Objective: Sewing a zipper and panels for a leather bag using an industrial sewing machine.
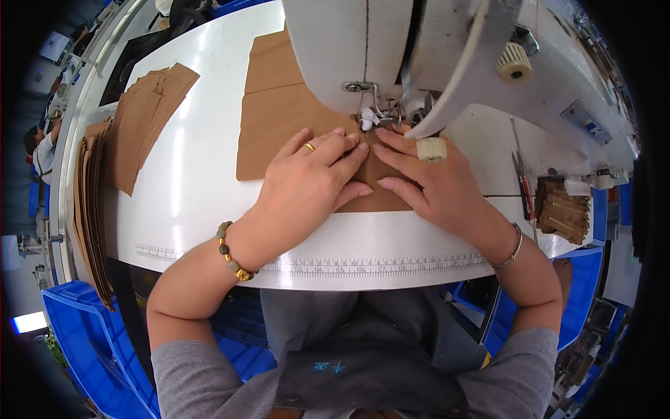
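Note:
A brown fabric piece (272,119) lies beneath the needle and presser foot (377,112) of a white sewing machine (321,49). My left hand (310,174) rests on the fabric left of the needle, fingers lightly bent and pressing down, a gold ring on one. My right hand (440,188) presses on the same piece to the right, fingers apart and partly behind a cream knob (431,148). Both hands are open, with fingertips close to the presser foot. A small white object (370,119) sits at the foot.
Stacked brown pieces (146,112) and folded ones (91,202) lie left. Red-handled scissors (525,188) and small brown pieces (562,209) lie right. A ruler strip (314,267) runs along the table's front edge. Blue bins (84,328) stand below. Another person (43,153) is at far left.

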`<state>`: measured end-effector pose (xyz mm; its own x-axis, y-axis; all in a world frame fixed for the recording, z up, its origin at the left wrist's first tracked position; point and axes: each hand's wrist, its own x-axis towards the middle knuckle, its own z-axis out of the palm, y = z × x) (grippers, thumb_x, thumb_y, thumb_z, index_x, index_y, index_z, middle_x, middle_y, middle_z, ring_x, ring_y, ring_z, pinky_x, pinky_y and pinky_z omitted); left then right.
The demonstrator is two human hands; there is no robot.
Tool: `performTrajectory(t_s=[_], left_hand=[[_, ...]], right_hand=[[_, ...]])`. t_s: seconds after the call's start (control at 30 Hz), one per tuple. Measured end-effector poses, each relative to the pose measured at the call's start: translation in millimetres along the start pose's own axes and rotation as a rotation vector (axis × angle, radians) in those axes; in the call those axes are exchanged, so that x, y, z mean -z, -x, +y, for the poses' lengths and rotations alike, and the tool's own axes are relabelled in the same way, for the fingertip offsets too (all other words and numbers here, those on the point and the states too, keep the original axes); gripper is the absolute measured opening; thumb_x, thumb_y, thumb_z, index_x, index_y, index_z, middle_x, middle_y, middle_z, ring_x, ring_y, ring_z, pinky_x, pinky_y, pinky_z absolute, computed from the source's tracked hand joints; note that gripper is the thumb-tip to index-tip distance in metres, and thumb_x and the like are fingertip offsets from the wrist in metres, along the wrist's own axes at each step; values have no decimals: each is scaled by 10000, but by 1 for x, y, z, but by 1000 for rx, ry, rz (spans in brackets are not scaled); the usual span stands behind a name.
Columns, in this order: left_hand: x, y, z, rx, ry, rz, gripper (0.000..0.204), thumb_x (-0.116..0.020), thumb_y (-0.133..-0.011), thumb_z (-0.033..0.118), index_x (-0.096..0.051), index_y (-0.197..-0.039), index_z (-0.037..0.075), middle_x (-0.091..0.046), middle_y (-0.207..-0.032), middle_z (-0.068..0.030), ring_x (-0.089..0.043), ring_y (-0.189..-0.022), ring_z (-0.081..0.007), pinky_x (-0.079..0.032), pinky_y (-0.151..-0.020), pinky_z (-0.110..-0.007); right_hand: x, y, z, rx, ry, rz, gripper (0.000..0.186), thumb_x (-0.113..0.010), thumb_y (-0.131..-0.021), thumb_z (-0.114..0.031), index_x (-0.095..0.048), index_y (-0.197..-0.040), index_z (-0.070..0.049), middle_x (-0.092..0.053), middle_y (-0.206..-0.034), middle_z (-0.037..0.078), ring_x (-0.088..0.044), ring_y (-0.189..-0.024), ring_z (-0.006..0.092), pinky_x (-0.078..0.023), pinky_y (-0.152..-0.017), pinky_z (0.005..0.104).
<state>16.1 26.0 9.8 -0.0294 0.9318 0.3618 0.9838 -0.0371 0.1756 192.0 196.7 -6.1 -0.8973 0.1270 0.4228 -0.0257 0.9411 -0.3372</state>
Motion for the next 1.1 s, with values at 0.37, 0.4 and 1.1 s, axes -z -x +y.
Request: performTrajectory(t_s=[0.37, 0.4, 1.1], left_hand=[[-4, -3, -6, -11, 4, 36, 532, -789, -864, 338, -719, -1312, 61, -714, -1288, -69, -679, -1047, -254, -512, -1080, -479], [-4, -4, -7, -17, 7, 36, 530, -787, -865, 337, -719, -1311, 59, -717, -1273, -70, -679, -1038, -256, -513, -1077, -478], [-7, -7, -9, -4, 38, 40, 508, -776, -882, 326, -727, -1311, 58, -724, -1207, -89, -679, -1059, -275, -508, -1072, -467]], right_hand=[[-1, -1, 2, -11, 38, -7, 370, -767, -913, -291, -743, -1186, -42, -716, -1208, 153, -642, -1205, 350, -455, -1132, 506], [-1, -1, 2, -14, 41, -7, 370, -766, -914, -286, -741, -1191, -42, -716, -1205, 153, -642, -1204, 352, -455, -1132, 508], [3, -5, 1, -13, 18, -8, 326, -747, -932, -267, -719, -1162, -39, -705, -1155, 136, -653, -1148, 328, -461, -1118, 513]])
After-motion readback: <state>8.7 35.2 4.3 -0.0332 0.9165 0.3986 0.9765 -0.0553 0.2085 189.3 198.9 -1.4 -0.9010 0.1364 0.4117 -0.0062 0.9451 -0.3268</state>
